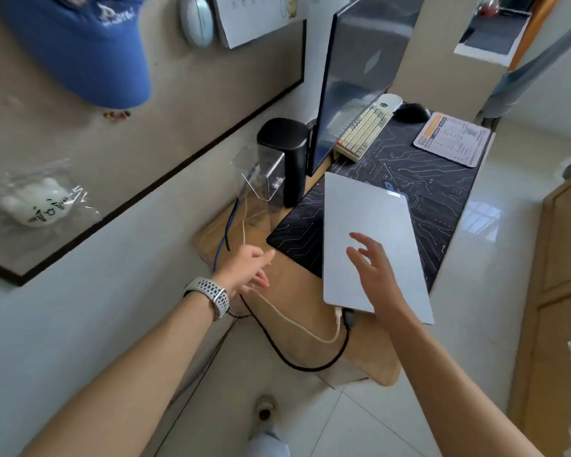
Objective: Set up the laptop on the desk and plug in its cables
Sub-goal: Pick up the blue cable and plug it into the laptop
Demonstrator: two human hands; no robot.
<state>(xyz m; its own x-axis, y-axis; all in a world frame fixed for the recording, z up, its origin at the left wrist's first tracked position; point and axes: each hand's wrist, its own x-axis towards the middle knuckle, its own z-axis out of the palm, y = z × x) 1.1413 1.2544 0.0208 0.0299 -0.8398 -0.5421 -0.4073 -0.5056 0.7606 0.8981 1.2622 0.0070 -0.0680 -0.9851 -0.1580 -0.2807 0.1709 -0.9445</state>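
Blue cap hangs on the wall board at far left. Left hand, watch on the wrist, hovers over the counter edge; grip empty, fingers loosely bent, just above the white cable. The black cable loops beside it. Both cables run to plugs at the near edge of the closed silver laptop, which lies flat, partly on the dark desk mat. Right hand sits over the laptop lid, grip open, fingers spread; contact with the lid cannot be told. Behind: black cylinder, monitor, keyboard.
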